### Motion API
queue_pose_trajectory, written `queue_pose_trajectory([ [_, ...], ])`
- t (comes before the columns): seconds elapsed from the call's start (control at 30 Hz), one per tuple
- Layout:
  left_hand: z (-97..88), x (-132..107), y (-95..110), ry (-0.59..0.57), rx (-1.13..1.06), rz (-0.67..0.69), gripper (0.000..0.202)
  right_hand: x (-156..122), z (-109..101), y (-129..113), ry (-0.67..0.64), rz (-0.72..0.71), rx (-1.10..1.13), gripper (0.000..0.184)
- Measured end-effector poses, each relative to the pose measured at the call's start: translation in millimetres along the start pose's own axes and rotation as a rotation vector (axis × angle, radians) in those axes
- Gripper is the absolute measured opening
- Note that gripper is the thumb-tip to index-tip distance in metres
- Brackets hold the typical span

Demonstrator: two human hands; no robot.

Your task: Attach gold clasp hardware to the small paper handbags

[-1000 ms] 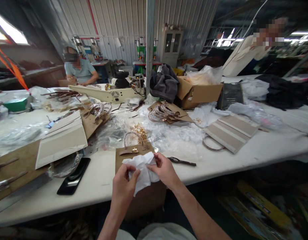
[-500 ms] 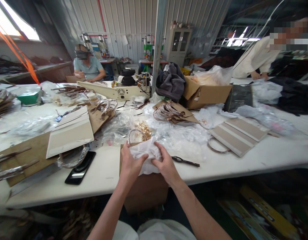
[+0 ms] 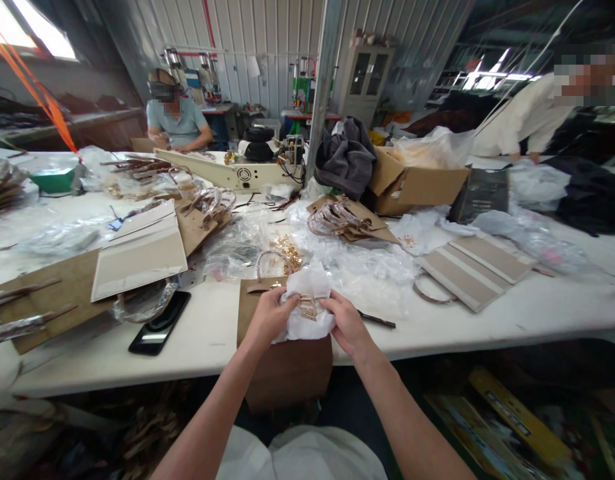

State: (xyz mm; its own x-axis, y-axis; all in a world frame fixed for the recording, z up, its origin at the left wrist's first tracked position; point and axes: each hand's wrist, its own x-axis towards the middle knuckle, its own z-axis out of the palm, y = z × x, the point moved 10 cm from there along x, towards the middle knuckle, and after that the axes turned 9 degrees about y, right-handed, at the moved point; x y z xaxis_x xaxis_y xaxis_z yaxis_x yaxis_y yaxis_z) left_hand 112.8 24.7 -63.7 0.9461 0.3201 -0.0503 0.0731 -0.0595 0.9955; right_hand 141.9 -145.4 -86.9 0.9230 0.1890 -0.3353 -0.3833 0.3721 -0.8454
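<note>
Both my hands grip a crumpled sheet of white tissue paper [image 3: 307, 303] over a brown bag [image 3: 282, 360] that lies across the table's front edge. My left hand [image 3: 268, 315] pinches the paper's left side. My right hand [image 3: 346, 322] pinches its right side. A small gold metal fitting [image 3: 306, 305] shows in the paper between my hands. Just beyond lie a handle loop [image 3: 270, 261] and a heap of gold fittings [image 3: 288, 252].
A black phone [image 3: 160, 321] lies left of the bag, a dark tool [image 3: 377, 321] to the right. Beige panels [image 3: 140, 252] [image 3: 474, 267], clear plastic wrap, a cardboard box [image 3: 417, 183] and a machine [image 3: 227, 175] crowd the white table [image 3: 537, 310]. One person sits far left, another leans in at far right.
My hands carried the tissue paper forward over the bag, then drew back a little and spread it. The gold fitting now shows inside it.
</note>
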Motion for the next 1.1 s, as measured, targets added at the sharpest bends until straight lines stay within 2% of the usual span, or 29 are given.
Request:
queue_pose_trajectory([
  [0.13, 3.3, -3, -10, -0.012, -0.089, -0.097, 0.041, 7, -5, 5, 0.013, 0.07, 0.078, 0.038],
  [0.3, 8.3, -7, -3, -0.044, -0.187, -0.155, 0.039, 14, -12, 8, 0.06, 0.097, 0.117, 0.037],
  [0.37, 4.5, -3, 7, -0.017, -0.136, -0.121, 0.035, 12, -3, 5, -0.004, 0.096, 0.105, 0.033],
  [0.47, 3.4, 6, 32, -0.029, 0.002, -0.023, 0.027, 5, 19, -6, -0.107, 0.042, -0.035, 0.051],
  [0.57, 4.4, 19, 59, -0.059, 0.06, 0.033, 0.021, 10, 30, -24, -0.058, -0.037, -0.217, 0.065],
  [0.67, 4.3, 35, 79, -0.098, -0.014, 0.004, 0.023, 27, 54, -44, -0.131, -0.047, -0.228, 0.065],
  [0.77, -4.3, 55, 86, -0.076, -0.039, -0.088, 0.03, 54, 69, -63, -0.186, -0.047, -0.222, 0.058],
  [0.83, -15.8, 69, 90, -0.011, -0.013, -0.108, 0.031, 77, 69, -70, -0.151, -0.04, -0.233, 0.049],
  [0.93, -27.7, 87, 101, 0.058, 0.023, -0.068, 0.025, 108, 63, -78, -0.085, -0.066, -0.25, 0.033],
  [1.1, -28.9, 107, 114, 0.083, 0.059, -0.016, 0.017, 141, 53, -84, -0.071, -0.127, -0.277, 0.02],
])
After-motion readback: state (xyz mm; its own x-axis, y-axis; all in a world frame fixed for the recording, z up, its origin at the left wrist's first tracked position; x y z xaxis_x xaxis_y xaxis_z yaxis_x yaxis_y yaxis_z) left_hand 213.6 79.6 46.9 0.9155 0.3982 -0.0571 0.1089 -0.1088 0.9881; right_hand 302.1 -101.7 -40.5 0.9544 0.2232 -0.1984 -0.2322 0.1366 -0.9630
